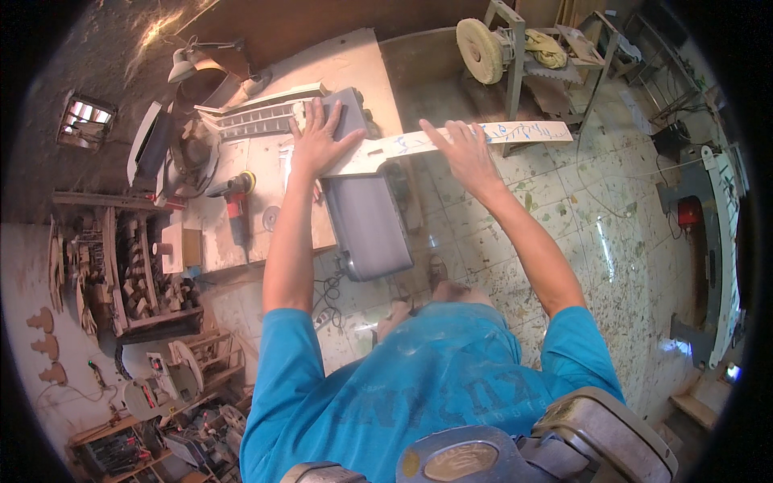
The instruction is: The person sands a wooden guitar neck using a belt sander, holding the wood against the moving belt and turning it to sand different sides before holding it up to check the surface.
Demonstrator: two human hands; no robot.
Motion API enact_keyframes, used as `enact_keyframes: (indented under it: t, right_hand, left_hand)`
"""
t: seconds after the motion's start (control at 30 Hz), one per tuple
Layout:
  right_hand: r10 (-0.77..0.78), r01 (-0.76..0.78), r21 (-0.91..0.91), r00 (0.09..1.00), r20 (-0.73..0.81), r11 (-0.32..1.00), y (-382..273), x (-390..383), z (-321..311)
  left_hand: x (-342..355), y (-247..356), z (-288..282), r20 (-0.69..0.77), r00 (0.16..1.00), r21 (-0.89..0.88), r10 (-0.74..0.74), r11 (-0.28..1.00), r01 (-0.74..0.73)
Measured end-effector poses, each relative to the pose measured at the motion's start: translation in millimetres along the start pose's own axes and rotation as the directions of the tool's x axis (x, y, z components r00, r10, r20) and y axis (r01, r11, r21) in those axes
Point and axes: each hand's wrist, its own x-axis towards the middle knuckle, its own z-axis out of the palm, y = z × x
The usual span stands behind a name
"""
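A long pale wooden piece (411, 145), shaped like a guitar neck with blue markings and a slot, lies crosswise over a belt sander (366, 221). Its broad end is at the left, and its narrow end reaches out past the sander to the right. My left hand (320, 145) is open, fingers spread, by the broad end with the thumb stretched toward the piece; what lies under the palm is hidden. Farther along, my right hand (465, 157) grips the narrow part, fingers bent over its far edge.
On the workbench (282, 72) sit a ribbed wooden frame (256, 121), a desk lamp (181, 66) and a red power tool with a round pad (235, 209). A buffing wheel (479, 51) stands at the far right. Cables (328, 299) lie below the sander; shelves of wood pieces (129, 274) are at left.
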Motion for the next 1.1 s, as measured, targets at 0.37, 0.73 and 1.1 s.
enact_keyframes:
  t: [0.37, 0.73, 1.1]
  right_hand:
    - [0.008, -0.008, -0.003, 0.999, 0.048, 1.000, 9.9, -1.2, 6.8]
    - [0.004, -0.003, 0.050, 1.000, -0.006, 0.999, 13.6, -1.0, 1.4]
    - [0.064, -0.075, 0.106, 0.993, 0.100, 0.992, -2.8, -30.9, -28.8]
  left_hand:
    - [6.8, 6.4, -0.5, -0.009, 1.000, 0.000, 0.000, 1.000, 0.000]
    - [6.5, 12.4, 0.0, -0.019, 0.999, -0.006, -0.029, 1.000, 0.029]
    - [17.8, 12.4, 3.1, -0.048, 0.990, -0.012, 0.133, 0.991, -0.134]
